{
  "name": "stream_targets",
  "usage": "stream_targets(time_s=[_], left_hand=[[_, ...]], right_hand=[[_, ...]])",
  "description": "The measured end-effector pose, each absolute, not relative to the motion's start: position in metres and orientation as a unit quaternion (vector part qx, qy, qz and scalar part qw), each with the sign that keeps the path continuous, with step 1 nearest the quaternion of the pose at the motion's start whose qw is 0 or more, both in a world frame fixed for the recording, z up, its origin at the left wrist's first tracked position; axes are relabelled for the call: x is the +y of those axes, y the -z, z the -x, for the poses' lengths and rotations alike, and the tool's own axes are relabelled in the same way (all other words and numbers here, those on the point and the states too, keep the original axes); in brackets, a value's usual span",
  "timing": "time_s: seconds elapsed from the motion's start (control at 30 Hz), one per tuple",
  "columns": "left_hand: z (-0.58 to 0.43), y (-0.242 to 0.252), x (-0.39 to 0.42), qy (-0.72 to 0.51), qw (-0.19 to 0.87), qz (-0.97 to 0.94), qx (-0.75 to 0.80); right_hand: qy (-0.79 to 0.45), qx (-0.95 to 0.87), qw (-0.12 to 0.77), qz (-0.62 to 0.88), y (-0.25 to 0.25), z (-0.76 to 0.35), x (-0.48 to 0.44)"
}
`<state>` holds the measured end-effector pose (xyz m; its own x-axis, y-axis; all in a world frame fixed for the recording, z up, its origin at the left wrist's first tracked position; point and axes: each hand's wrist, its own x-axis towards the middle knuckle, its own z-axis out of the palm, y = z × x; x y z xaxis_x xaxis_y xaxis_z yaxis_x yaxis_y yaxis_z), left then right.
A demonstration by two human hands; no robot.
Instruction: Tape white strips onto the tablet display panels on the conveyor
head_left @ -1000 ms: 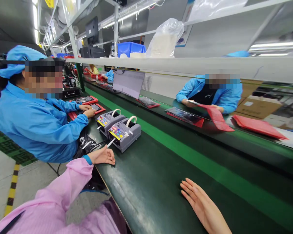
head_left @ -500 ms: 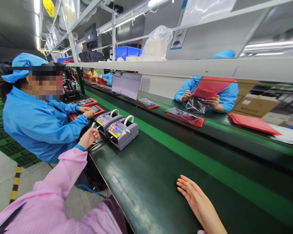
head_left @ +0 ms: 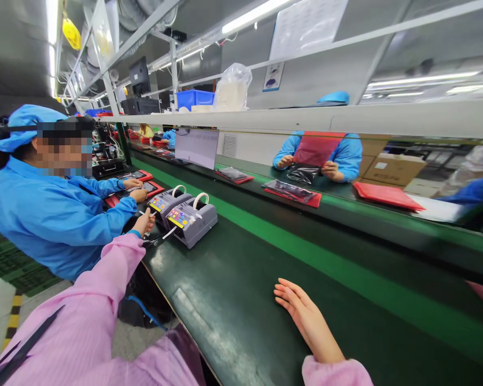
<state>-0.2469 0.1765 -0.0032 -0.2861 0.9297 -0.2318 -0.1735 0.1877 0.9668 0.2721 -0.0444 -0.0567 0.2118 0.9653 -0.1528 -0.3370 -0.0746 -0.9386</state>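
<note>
Two grey tape dispensers stand side by side on the dark green belt (head_left: 241, 300): the nearer dispenser (head_left: 192, 219) and the farther dispenser (head_left: 163, 201). My left hand (head_left: 144, 221), in a pink sleeve, reaches out to the farther dispenser with its fingers pinched on a white tape strip (head_left: 153, 214) at its mouth. Another tape strip (head_left: 169, 232) sticks out of the nearer dispenser. My right hand (head_left: 304, 316) lies flat on the belt, fingers stretched out, holding nothing.
A person in a blue coat (head_left: 56, 214) sits close at the left, handling red-framed tablets (head_left: 147, 187). Across the belt another person in blue (head_left: 346, 155) holds a red sheet and a dark bag. Red trays (head_left: 386, 195) lie on the far side. A shelf rail (head_left: 306, 115) runs overhead.
My left hand has risen from the belt edge and moved forward to the farther dispenser, closing on a tape strip. My right hand stayed flat. The view shifted, and the person opposite lifted the red sheet.
</note>
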Motion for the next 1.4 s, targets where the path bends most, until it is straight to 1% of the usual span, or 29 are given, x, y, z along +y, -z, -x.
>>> stream_targets(time_s=[0.2, 0.33, 0.53, 0.67, 0.77, 0.87, 0.93, 1.03, 1.13, 1.23, 1.3, 1.4], left_hand=[[0.246, 0.001, 0.168, -0.541, 0.445, -0.37, 0.61], [0.24, -0.01, 0.163, -0.569, 0.41, -0.403, 0.589], [0.204, -0.054, 0.146, -0.638, 0.367, -0.471, 0.487], [0.152, -0.089, 0.117, -0.642, 0.367, -0.533, 0.411], [0.099, -0.107, 0.092, -0.609, 0.401, -0.591, 0.345], [0.043, -0.111, 0.071, -0.536, 0.448, -0.675, 0.237], [0.006, -0.102, 0.064, -0.479, 0.487, -0.705, 0.19], [-0.049, -0.071, 0.059, -0.387, 0.554, -0.719, 0.163], [-0.097, -0.027, 0.053, -0.317, 0.634, -0.685, 0.17], [-0.127, 0.013, 0.052, -0.272, 0.724, -0.601, 0.202], [-0.135, 0.028, 0.056, -0.269, 0.769, -0.535, 0.222], [-0.135, 0.033, 0.064, -0.264, 0.818, -0.456, 0.231]], right_hand=[[-0.535, -0.329, 0.598, 0.498, 0.059, -0.273, -0.045], [-0.534, -0.331, 0.597, 0.499, 0.06, -0.274, -0.048], [-0.53, -0.345, 0.583, 0.511, 0.059, -0.275, -0.05], [-0.52, -0.359, 0.578, 0.517, 0.06, -0.274, -0.047], [-0.503, -0.368, 0.585, 0.519, 0.057, -0.268, -0.049], [-0.491, -0.388, 0.59, 0.51, 0.051, -0.258, -0.054], [-0.481, -0.394, 0.6, 0.503, 0.048, -0.254, -0.056], [-0.458, -0.382, 0.618, 0.512, 0.047, -0.253, -0.055], [-0.42, -0.372, 0.64, 0.525, 0.05, -0.264, -0.052], [-0.352, -0.349, 0.671, 0.552, 0.052, -0.29, -0.047], [-0.31, -0.33, 0.683, 0.574, 0.055, -0.316, -0.041], [-0.26, -0.316, 0.676, 0.613, 0.057, -0.361, -0.034]])
